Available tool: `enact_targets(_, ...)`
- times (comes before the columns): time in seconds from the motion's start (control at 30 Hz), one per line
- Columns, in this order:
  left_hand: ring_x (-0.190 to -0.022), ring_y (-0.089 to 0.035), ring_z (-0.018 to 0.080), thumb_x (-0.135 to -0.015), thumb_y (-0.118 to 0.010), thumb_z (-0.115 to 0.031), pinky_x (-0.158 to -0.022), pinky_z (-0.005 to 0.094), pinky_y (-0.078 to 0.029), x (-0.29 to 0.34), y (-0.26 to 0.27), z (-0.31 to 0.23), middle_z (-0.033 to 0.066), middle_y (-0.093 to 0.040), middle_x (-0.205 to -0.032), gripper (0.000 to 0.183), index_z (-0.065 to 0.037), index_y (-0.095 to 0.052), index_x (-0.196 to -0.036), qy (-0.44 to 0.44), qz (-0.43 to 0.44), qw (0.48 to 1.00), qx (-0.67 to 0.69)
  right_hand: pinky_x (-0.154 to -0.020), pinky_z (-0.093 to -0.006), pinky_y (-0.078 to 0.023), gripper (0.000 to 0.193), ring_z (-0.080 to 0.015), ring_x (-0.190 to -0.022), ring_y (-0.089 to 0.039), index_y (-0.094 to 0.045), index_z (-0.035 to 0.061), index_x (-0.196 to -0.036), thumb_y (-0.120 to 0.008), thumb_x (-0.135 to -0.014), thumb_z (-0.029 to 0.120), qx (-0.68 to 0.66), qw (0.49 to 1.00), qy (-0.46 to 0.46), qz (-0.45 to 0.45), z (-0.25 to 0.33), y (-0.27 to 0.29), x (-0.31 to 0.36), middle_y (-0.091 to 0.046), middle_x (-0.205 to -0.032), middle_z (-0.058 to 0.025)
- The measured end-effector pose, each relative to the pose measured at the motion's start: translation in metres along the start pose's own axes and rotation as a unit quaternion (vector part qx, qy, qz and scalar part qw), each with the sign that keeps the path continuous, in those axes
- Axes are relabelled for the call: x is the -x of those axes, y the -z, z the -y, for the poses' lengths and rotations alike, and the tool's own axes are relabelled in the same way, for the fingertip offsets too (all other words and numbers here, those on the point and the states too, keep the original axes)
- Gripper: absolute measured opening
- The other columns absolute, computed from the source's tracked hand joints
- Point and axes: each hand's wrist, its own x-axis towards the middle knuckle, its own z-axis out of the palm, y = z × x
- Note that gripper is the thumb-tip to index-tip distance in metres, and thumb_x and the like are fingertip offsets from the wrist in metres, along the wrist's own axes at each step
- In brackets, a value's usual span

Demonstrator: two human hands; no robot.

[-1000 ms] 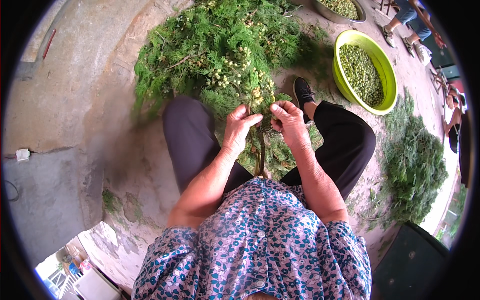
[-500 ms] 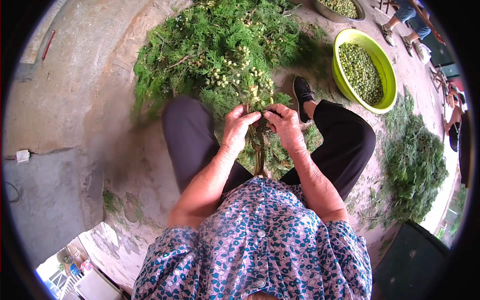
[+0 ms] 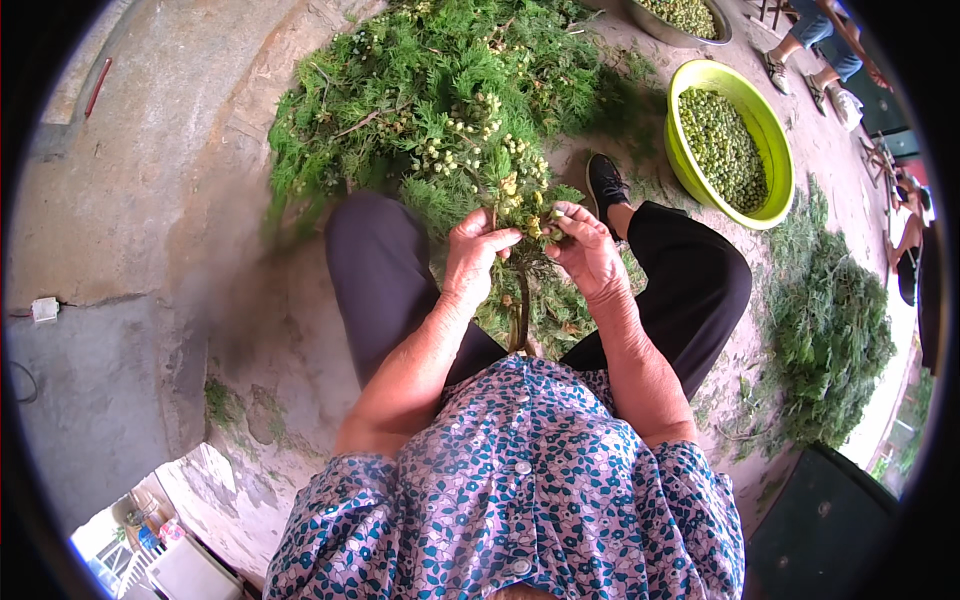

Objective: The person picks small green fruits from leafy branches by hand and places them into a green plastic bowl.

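Between my knees lies a leafy green branch (image 3: 523,290), its brown stem running toward my body and pale yellow-green cones (image 3: 508,186) clustered at its far part. My left hand (image 3: 474,258) is closed on the branch, thumb pressed against the fingers. Just to the right, my right hand (image 3: 587,252) is closed in a pinch, with small green cones (image 3: 552,228) at its fingertips, slightly apart from the left hand. Beyond both hands spreads a large heap of green conifer branches (image 3: 420,90) dotted with pale cones.
A lime-green basin (image 3: 783,140) holding many small green cones stands at the far right, with a metal bowl (image 3: 722,27) of cones behind it. Another pile of green sprigs (image 3: 830,330) lies at the right. A person's legs (image 3: 815,60) show at the upper right. A red stick (image 3: 97,88) lies far left.
My right hand has drawn back to the right from the left hand, with small green cones now showing in its fingertips. The left hand has stayed in place.
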Motion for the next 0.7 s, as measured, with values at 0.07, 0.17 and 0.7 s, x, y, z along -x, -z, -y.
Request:
enact_targets(0.07, -0.06, -0.049, 0.0058, -0.072, -0.062, 0.001, -0.054, 0.0207, -0.038, 0.001, 0.0, -0.001, 0.0013, -0.063, -0.078, 0.019, -0.004, -0.063, -0.09, -0.001, 0.001, 1.0, -0.012, -0.058, -0.0267, -0.046, 0.015, -0.0146, -0.074, -0.058, -0.057, 0.0043, -0.098, -0.056, -0.084, 0.009, -0.003, 1.0, 0.006, 0.014, 0.008, -0.01, 0.004, -0.059, -0.084, -0.004)
enact_targets(0.17, -0.061, -0.049, 0.0053, -0.073, -0.062, 0.0, -0.054, 0.0203, -0.038, 0.002, -0.002, -0.002, 0.001, -0.063, -0.079, 0.02, -0.004, -0.063, -0.092, -0.009, 0.01, 1.0, -0.021, -0.051, -0.0225, -0.043, 0.013, -0.0115, -0.064, -0.056, -0.058, 0.0033, -0.094, -0.06, -0.083, 0.01, 0.035, 0.999, 0.029, -0.016, 0.003, -0.005, 0.0, -0.059, -0.078, -0.0024)
enact_targets(0.7, -0.063, -0.049, 0.0072, -0.073, -0.059, -0.007, -0.056, 0.0229, -0.039, 0.004, 0.001, -0.004, 0.0005, -0.059, -0.078, 0.019, -0.004, -0.055, -0.092, -0.018, 0.059, 0.991, -0.119, -0.058, -0.0201, -0.044, 0.026, -0.0064, -0.063, -0.052, -0.063, -0.0019, -0.096, -0.07, -0.073, 0.008, 0.339, 0.94, -0.037, -0.025, -0.002, -0.019, 0.003, -0.059, -0.075, -0.0012)
